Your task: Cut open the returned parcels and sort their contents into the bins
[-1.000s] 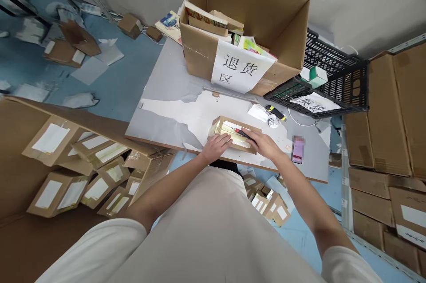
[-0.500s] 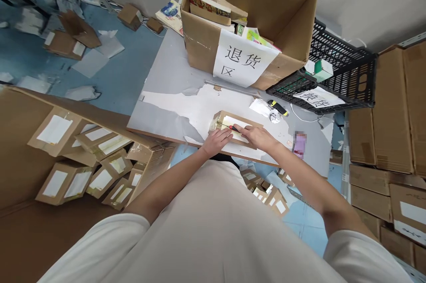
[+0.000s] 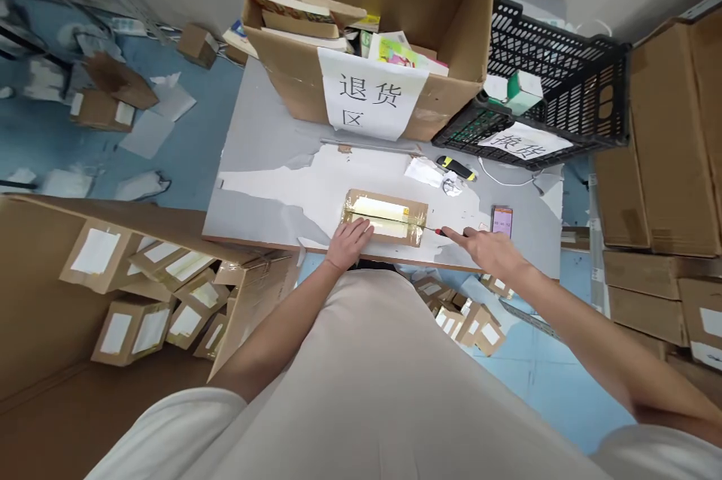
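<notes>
A small taped cardboard box (image 3: 384, 218) lies flat on the table, with white labels and a dark slit running lengthwise through the tape. My left hand (image 3: 348, 241) rests its outstretched fingers on the box's near left corner. My right hand (image 3: 489, 248), to the right of the box, is closed around the red-and-black handle of a screwdriver (image 3: 439, 232). Its thin shaft points left, the tip at the box's right end; whether it touches the box I cannot tell. A phone (image 3: 502, 222) lies just beyond my right hand.
Behind stand a large carton (image 3: 293, 92) of books and a black crate (image 3: 598, 126). Crumpled paper (image 3: 424, 171) and a yellow-black cutter (image 3: 456, 168) lie on the worn table (image 3: 253, 220). A big box (image 3: 56, 205) of parcels is at left; stacked cartons (image 3: 671, 149) stand at right.
My right hand has drawn the screwdriver rightward, from above the box to past its right end. The slit along the tape now shows uncovered. My left hand stays at the left corner.
</notes>
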A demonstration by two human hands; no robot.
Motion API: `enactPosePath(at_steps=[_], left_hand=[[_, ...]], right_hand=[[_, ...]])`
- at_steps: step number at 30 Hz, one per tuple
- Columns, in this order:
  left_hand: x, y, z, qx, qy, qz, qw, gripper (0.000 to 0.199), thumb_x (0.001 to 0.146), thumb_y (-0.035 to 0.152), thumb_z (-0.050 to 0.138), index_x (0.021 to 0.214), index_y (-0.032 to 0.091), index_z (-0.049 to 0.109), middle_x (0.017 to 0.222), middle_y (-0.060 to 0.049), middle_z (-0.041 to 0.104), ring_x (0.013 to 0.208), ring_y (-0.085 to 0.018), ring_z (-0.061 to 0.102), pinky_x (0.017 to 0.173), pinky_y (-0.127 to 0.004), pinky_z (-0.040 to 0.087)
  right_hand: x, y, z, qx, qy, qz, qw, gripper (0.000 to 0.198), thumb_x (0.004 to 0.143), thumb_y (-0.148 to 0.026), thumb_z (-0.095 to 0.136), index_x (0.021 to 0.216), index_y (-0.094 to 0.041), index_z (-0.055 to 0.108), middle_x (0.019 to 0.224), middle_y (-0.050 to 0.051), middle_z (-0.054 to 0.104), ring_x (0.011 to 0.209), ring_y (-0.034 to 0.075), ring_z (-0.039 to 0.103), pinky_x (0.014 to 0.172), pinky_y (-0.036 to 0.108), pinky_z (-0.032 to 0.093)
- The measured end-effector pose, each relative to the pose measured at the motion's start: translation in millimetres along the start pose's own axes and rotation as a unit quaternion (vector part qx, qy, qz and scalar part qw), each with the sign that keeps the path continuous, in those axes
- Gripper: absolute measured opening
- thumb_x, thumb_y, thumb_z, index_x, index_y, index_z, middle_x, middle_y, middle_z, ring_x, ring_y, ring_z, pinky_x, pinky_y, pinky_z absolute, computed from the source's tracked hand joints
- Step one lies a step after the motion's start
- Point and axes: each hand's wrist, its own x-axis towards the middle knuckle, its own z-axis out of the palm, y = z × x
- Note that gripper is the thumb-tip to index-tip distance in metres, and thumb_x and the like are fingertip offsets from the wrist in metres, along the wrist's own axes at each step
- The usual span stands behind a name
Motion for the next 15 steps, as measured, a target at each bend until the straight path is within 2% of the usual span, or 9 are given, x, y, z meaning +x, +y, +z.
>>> enactPosePath(at_steps=[2,4,5,6,9,11,13,15], left_hand=[[8.5,4.2,0.9,0.011,-0.002,-0.041,0.999,0.033,0.094,0.016,0.04,0.117,0.024,0.062,0.123,-0.008,0.065,0.121,-0.023,0.055,0.094,-0.039,0.04],[20.7,9.5,-1.0,0.025,-0.006,-0.093,0.995,0.031,0.094,0.02,0.041,0.118,0.023,0.061,0.123,-0.01,0.065,0.121,-0.025,0.054,0.093,-0.04,0.039],[27.2,12.1,-3.5,0.032,-0.011,-0.113,0.993,0.031,0.094,0.023,0.042,0.118,0.023,0.061,0.124,-0.01,0.064,0.122,-0.026,0.054,0.093,-0.041,0.038],[33.4,14.6,-7.1,0.036,-0.022,-0.125,0.991,0.031,0.093,0.024,0.043,0.119,0.023,0.06,0.125,-0.011,0.063,0.122,-0.027,0.053,0.094,-0.043,0.037],[48.6,19.8,-22.5,0.046,-0.079,-0.123,0.988,0.034,0.088,0.032,0.051,0.119,0.024,0.06,0.126,-0.012,0.06,0.121,-0.03,0.051,0.099,-0.046,0.032],[57.3,21.3,-33.1,0.07,-0.108,-0.131,0.983,0.05,0.081,0.044,0.059,0.125,0.022,0.056,0.134,-0.015,0.053,0.127,-0.034,0.045,0.103,-0.049,0.027],[66.7,21.4,-40.4,0.105,-0.122,-0.153,0.975,0.08,0.07,0.057,0.065,0.136,0.017,0.046,0.147,-0.021,0.037,0.136,-0.039,0.031,0.106,-0.052,0.021],[76.8,20.4,-43.0,0.133,-0.143,-0.17,0.966,0.106,0.061,0.067,0.067,0.145,0.013,0.032,0.154,-0.023,0.022,0.142,-0.042,0.017,0.109,-0.054,0.015]], right_hand=[[-9.8,11.0,16.5,0.064,0.047,0.031,0.996,0.07,0.087,-0.006,0.037,0.149,-0.035,0.024,0.099,0.009,0.066,0.072,0.021,0.067,0.059,0.029,0.046],[-11.4,17.0,34.5,0.2,0.115,0.08,0.97,0.058,0.093,-0.02,0.038,0.149,-0.033,0.027,0.101,0.009,0.067,0.072,0.019,0.066,0.062,0.03,0.049],[-8.4,17.5,43.4,0.293,0.141,0.102,0.94,0.055,0.095,-0.027,0.038,0.149,-0.03,0.028,0.098,0.008,0.068,0.07,0.018,0.065,0.063,0.03,0.051],[-2.8,16.1,51.8,0.394,0.154,0.119,0.898,0.056,0.095,-0.033,0.039,0.15,-0.027,0.027,0.093,0.007,0.069,0.066,0.016,0.064,0.064,0.031,0.053],[25.3,2.9,70.5,0.653,0.135,0.13,0.734,0.065,0.093,-0.035,0.043,0.152,-0.025,0.02,0.088,0.003,0.067,0.052,0.011,0.057,0.055,0.028,0.054],[45.8,-8.3,77.1,0.745,0.124,0.112,0.645,0.067,0.09,-0.033,0.046,0.152,-0.028,0.019,0.095,0.003,0.065,0.049,0.008,0.055,0.048,0.026,0.053],[61.4,-16.7,80.8,0.789,0.126,0.082,0.595,0.067,0.089,-0.032,0.048,0.151,-0.029,0.024,0.098,0.004,0.063,0.049,0.007,0.053,0.045,0.024,0.052],[70.6,-20.6,83.2,0.807,0.126,0.052,0.575,0.067,0.088,-0.033,0.049,0.15,-0.03,0.026,0.096,0.003,0.062,0.048,0.006,0.053,0.043,0.022,0.051]])
